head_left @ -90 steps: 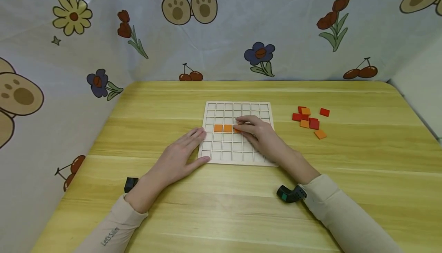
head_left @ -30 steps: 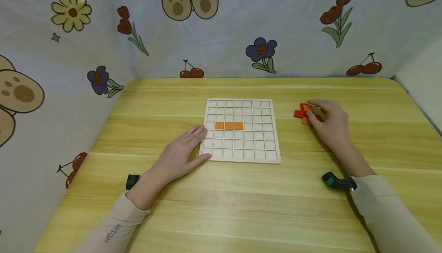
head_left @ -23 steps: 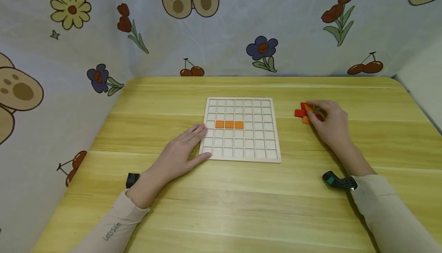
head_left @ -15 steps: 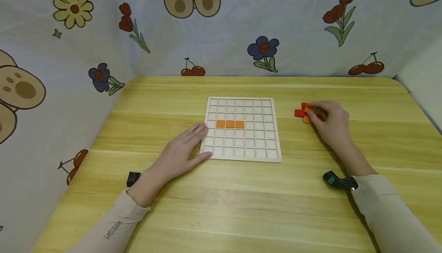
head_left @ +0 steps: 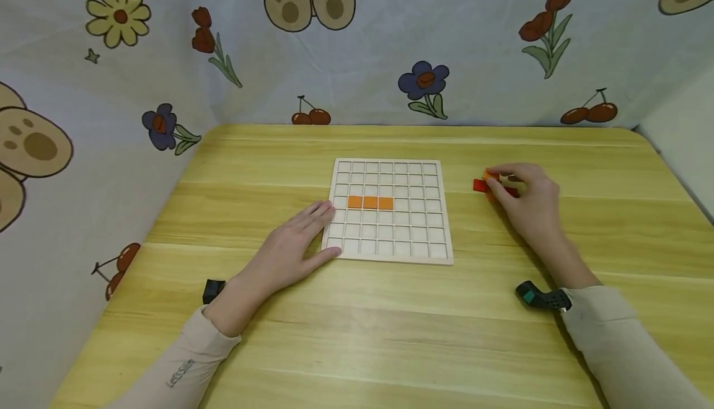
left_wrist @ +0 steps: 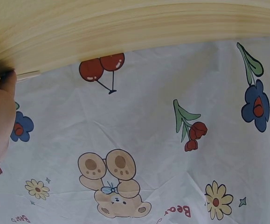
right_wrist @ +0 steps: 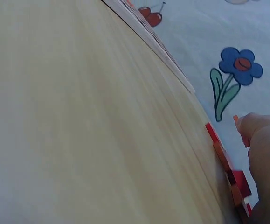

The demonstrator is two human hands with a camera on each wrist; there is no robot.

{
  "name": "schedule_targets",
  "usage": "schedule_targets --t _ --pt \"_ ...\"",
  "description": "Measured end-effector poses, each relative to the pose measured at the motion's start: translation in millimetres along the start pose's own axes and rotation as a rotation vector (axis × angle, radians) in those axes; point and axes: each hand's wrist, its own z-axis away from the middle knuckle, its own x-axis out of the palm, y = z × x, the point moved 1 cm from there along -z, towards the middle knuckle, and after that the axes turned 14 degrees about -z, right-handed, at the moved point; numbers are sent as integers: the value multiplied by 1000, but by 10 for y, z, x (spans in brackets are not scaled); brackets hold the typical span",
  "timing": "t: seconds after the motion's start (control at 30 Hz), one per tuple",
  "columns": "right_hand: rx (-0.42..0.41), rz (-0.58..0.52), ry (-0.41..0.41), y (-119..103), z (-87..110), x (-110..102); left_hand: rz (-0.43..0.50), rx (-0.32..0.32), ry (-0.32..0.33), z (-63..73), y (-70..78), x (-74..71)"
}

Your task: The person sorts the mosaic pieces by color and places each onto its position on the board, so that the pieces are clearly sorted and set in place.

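In the head view, a pale wooden grid board [head_left: 409,233] lies at mid-table. Three orange square tiles [head_left: 370,202] fill neighbouring cells in one of its rows. My left hand [head_left: 284,251] rests against the board's left edge, fingers extended and thumb at the near corner. To the right of the board, my right hand [head_left: 527,204] pinches an orange tile [head_left: 491,175] between thumb and fingertips, just over a small pile of red tiles [head_left: 479,185] and orange ones, partly hidden by the hand. In the right wrist view, the pinched tile's orange edge [right_wrist: 236,118] shows above the pile.
The wooden table [head_left: 346,322] reaches back to a white cloth [head_left: 357,74] printed with flowers, cherries and bear paws. A white surface [head_left: 688,130] borders the table on the right. Each wrist wears a black camera mount, such as the right one [head_left: 541,297].
My right hand has left the third orange tile in the board's row and moved right to the pile. Just now it has shifted slightly left with an orange tile. My left hand stays put.
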Motion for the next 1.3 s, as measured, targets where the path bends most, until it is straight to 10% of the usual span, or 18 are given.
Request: schedule_targets --t 1.3 --pt "-177 -163 -283 -766 186 1108 -4 11 23 5 2 1"
